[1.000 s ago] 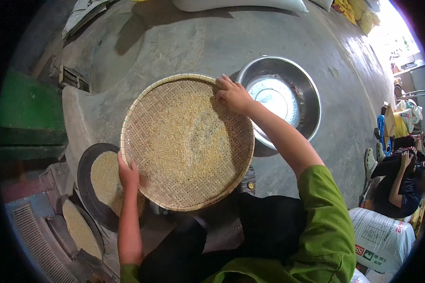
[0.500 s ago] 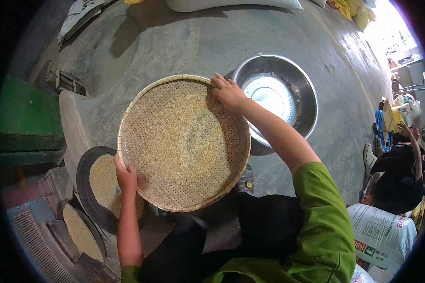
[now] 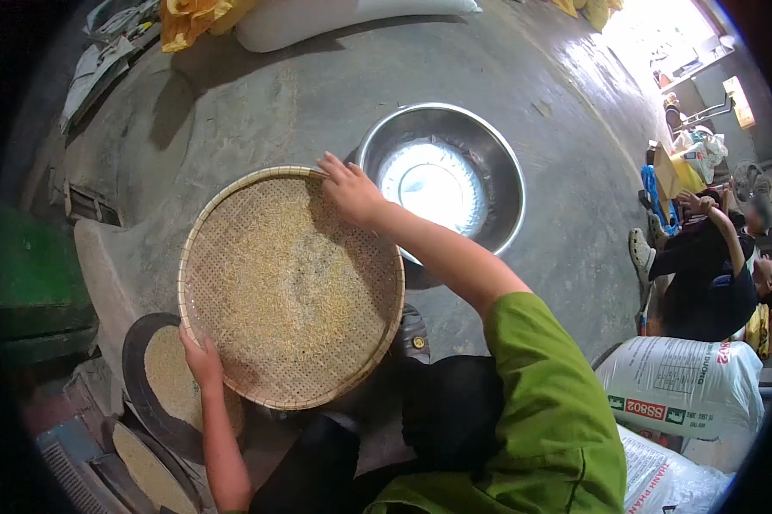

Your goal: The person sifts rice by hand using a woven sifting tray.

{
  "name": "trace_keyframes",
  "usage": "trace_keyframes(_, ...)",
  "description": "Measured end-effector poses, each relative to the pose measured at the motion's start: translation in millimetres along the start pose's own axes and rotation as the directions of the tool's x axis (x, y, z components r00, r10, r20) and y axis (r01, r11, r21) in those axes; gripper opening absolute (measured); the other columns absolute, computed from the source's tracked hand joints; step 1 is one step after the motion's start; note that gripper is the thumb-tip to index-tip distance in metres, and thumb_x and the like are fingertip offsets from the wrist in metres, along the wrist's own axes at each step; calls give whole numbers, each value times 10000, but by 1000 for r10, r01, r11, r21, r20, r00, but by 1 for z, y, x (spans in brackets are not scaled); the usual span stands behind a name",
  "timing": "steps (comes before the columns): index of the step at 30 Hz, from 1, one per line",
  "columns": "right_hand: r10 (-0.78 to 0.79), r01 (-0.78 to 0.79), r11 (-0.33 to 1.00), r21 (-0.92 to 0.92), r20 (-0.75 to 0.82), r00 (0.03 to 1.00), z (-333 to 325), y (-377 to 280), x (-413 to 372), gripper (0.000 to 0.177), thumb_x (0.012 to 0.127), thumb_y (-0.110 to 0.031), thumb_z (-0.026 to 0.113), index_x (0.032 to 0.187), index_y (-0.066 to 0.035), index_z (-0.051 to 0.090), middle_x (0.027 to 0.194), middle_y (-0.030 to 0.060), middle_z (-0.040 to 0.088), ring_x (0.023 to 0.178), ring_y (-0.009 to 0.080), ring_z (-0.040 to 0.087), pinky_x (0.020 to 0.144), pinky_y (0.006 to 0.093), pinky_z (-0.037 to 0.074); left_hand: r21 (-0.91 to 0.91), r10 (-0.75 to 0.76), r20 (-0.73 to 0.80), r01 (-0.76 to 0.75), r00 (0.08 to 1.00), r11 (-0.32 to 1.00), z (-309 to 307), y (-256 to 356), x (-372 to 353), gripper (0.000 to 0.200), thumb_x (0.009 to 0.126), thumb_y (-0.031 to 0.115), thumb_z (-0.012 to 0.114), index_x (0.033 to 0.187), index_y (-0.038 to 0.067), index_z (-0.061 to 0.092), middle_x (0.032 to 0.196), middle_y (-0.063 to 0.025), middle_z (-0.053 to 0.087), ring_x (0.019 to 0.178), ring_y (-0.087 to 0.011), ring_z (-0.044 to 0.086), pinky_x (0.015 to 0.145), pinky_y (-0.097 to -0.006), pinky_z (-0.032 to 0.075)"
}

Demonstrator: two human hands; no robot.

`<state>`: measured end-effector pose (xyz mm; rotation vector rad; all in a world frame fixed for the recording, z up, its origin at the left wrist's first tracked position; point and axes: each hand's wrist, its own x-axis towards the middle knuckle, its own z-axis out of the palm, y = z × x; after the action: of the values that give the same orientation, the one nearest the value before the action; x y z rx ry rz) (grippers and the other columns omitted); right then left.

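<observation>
A round woven bamboo winnowing basket (image 3: 317, 377) is held over my lap, with a thin layer of pale grain (image 3: 262, 274) spread across its weave. My left hand (image 3: 204, 364) grips the lower left rim, thumb on the inner side and the other fingers hidden beneath. At the upper right rim, my right hand (image 3: 352, 195) is closed over the edge with its fingers pointing outward. Just beyond that hand, a wide metal basin (image 3: 506, 180) stands on the floor.
Left of my legs are a dark round tray (image 3: 137, 368) of grain and a second grain-filled pan (image 3: 150, 471). A green box-like object (image 3: 39, 261) lies further left. White printed sacks (image 3: 686, 385) and a seated person (image 3: 712, 283) are on the right. A white sack (image 3: 335, 21) lies ahead.
The whole view has shifted, so the basin and sacks appear further left. The basket has come slightly closer to my body, both hands still on its rim.
</observation>
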<state>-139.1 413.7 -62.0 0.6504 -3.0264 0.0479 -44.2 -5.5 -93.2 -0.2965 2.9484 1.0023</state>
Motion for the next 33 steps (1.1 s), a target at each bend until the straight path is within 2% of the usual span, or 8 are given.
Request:
trace_keyframes(2, 291, -168, 871, 462, -210, 933, -11, 2, -9, 146, 824, -89, 515, 933, -15, 578, 1265, 171, 451, 1228, 264, 403, 902, 357, 413, -59, 31, -1, -31, 1000, 998, 1, -4, 0, 526, 863, 128, 460, 1328, -18, 261, 1243, -260, 445, 1142, -376, 458, 943, -384, 360)
trace_keyframes(3, 291, -169, 872, 459, -209, 934, -18, 9, -15, 146, 824, -89, 515, 933, -15, 578, 1265, 171, 451, 1228, 264, 403, 902, 357, 413, -116, 57, -4, -57, 998, 992, 2, -6, 1, 523, 863, 126, 463, 1323, -26, 265, 1237, -267, 447, 1139, -378, 460, 942, -384, 362)
trace_keyframes(5, 452, -280, 48, 959, 229, 862, -44, 28, -35, 134, 841, -97, 538, 940, -14, 576, 1036, 110, 598, 993, 181, 576, 768, 274, 471, -88, 67, -15, -68, 998, 994, 3, -10, 2, 525, 864, 127, 468, 1324, -25, 265, 1233, -270, 450, 1132, -380, 465, 937, -387, 366)
trace_keyframes(6, 484, -187, -52, 981, 189, 855, -50, 36, -49, 144, 858, -130, 548, 929, -9, 578, 866, 46, 633, 782, 97, 590, 692, 227, 468, -56, 82, -25, -83, 996, 995, 4, -12, 3, 526, 865, 129, 473, 1324, -25, 266, 1230, -272, 453, 1125, -383, 470, 932, -389, 371)
trace_keyframes(9, 586, 75, -517, 853, 289, 757, -47, 60, -83, 117, 827, -94, 575, 881, 6, 599, 756, 18, 567, 667, 91, 521, 612, 224, 438, -36, 61, -5, -61, 998, 998, 4, -14, 3, 534, 866, 133, 473, 1327, -27, 257, 1220, -275, 462, 1114, -389, 477, 927, -394, 372)
trace_keyframes(14, 668, 157, -584, 797, 361, 651, -32, 77, -103, 396, 838, -78, 570, 1211, -59, 436, 1021, 85, 622, 741, 100, 556, 664, 280, 453, 69, 42, -25, -40, 999, 997, 3, -8, 2, 530, 872, 145, 468, 1332, -11, 256, 1190, -279, 484, 1088, -402, 492, 904, -399, 387)
trace_keyframes(24, 644, 84, -557, 826, 366, 672, -33, 89, -108, 371, 908, -82, 397, 1277, -50, 409, 1279, 97, 488, 1186, 201, 460, 892, 382, 384, 87, 17, -25, -15, 1000, 996, 5, -17, 3, 529, 873, 151, 479, 1334, 13, 259, 1162, -277, 507, 1052, -404, 517, 853, -416, 420)
trace_keyframes(33, 657, -118, -429, 895, 399, 640, -6, 102, -116, 338, 934, -163, 426, 1243, -29, 438, 1134, 90, 576, 1033, 191, 567, 834, 313, 450, 40, -41, -11, 41, 999, 998, 0, 1, -1, 533, 863, 145, 488, 1326, 6, 264, 1128, -276, 525, 1015, -408, 535, 828, -419, 431)
